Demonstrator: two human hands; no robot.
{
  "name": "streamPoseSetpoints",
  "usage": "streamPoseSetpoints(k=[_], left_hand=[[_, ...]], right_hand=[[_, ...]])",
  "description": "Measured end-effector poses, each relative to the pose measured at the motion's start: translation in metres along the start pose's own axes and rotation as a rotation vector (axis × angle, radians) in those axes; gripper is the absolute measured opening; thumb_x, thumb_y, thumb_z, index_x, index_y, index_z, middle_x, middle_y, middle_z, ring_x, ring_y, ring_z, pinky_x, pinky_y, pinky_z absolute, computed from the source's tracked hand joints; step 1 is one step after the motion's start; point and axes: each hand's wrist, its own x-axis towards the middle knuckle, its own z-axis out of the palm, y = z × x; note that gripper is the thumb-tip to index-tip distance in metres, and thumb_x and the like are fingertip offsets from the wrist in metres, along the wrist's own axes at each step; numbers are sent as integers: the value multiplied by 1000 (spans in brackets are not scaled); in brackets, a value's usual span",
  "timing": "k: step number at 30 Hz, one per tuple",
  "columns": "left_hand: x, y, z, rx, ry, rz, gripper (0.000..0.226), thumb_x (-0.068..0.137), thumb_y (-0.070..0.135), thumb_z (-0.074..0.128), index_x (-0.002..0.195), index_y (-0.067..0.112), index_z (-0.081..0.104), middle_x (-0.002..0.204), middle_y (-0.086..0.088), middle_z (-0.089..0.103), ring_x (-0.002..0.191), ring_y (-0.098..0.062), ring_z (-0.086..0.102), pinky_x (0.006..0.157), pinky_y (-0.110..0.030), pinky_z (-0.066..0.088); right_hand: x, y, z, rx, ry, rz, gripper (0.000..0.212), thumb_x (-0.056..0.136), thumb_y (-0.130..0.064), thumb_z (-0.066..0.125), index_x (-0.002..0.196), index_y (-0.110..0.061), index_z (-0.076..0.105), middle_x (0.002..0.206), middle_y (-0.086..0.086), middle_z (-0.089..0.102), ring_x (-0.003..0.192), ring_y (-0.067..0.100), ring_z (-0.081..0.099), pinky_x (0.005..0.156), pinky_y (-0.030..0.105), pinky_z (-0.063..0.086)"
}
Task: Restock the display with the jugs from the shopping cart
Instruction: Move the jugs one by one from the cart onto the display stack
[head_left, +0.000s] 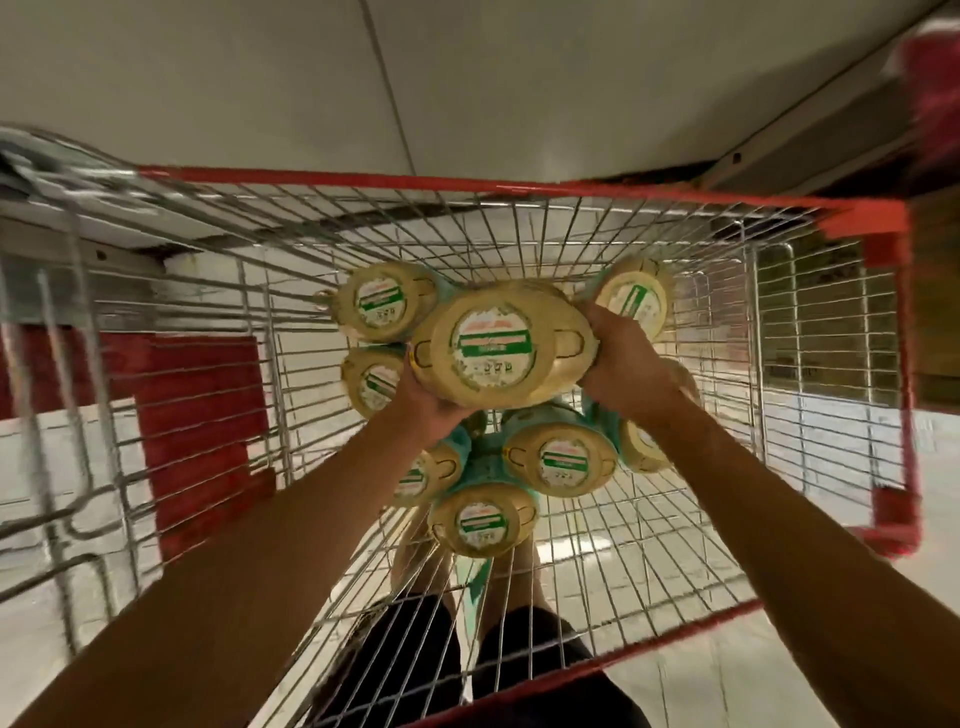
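inside the shopping cart (363, 179) sit more jugs (563, 460). left hand (428, 402) and right hand (621, 364) clasp a raised jug (496, 345), each grip curled round it.

1. Both bare arms are reaching forward and down, drawing together toward the middle.
2. The left hand (428, 402) is cupping the jug (496, 345) from its lower left, fingers curling beneath it.
3. The right hand (621, 364) is gripping the jug's right side, fingers wrapping over its edge.

One shopping cart (519, 187), one left hand (426, 410), one right hand (618, 358), one raised jug (498, 345), seven jugs (387, 301) (374, 382) (636, 299) (641, 441) (563, 460) (421, 478) (483, 519) below it, perhaps an eighth behind the right wrist.
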Motion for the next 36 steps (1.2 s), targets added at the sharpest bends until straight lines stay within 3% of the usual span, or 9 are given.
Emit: streamPoseSetpoints(k=[2,4,6,9,13,18,30,33,36], left_hand=[[-20,-6,-14,142,-43,112,35,106,14,38,111,14,72,88,3,79,88,-13,75,74,-30,61],[-42,-2,-14,56,-123,166,35,89,35,51,92,19,82,92,-1,80,90,-20,76,82,-35,63],[-56,3,-15,49,-34,149,34,96,34,49,101,16,78,108,-7,75,100,-25,72,105,-44,55],[-90,8,1,188,-152,104,63,113,37,23,102,23,84,111,-4,79,102,-22,76,83,-40,63],[-141,2,22,310,-223,74,61,106,57,28,112,28,82,130,-8,73,109,-26,74,79,-43,63],[-173,-36,47,449,-269,28,71,107,67,20,113,32,82,127,-4,75,108,-23,75,77,-43,63],[-188,-238,156,780,-306,-43,63,108,62,29,109,27,81,120,-10,77,93,-23,77,65,-38,62],[-195,-307,189,869,-366,-53,64,105,68,27,118,31,78,122,-6,76,102,-24,75,71,-42,63],[-199,-373,221,946,-434,-74,63,104,69,29,119,32,78,128,-8,73,118,-32,68,96,-59,56]], right_hand=[[-24,-36,0,108,49,-64,39,82,-25,79,114,-41,64,99,-34,69,99,-22,62,82,4,48],[-46,-63,1,210,67,-50,37,83,-25,79,113,-39,65,103,-30,71,99,-14,66,84,5,48],[-67,-80,0,298,153,-20,36,83,-13,81,110,-33,68,100,-23,75,98,-9,69,84,10,51],[-97,-108,-6,339,278,-25,18,79,-20,80,94,-25,72,85,-30,74,84,-15,69,73,4,50],[-143,-126,-14,536,450,-34,40,75,-28,77,103,0,73,91,2,77,85,7,75,76,24,60],[-212,-130,-29,554,536,-38,17,79,-21,77,96,-19,79,90,-16,80,86,2,76,76,19,59],[-434,-56,-99,589,848,-45,25,87,-17,72,105,-32,78,93,-17,79,85,4,75,76,16,57],[-500,-26,-121,601,939,-26,22,87,-21,72,100,-36,80,88,-15,79,81,7,75,73,19,57],[-561,1,-142,619,1010,-1,17,89,-24,71,93,-39,79,81,-18,76,74,3,72,69,16,54]])
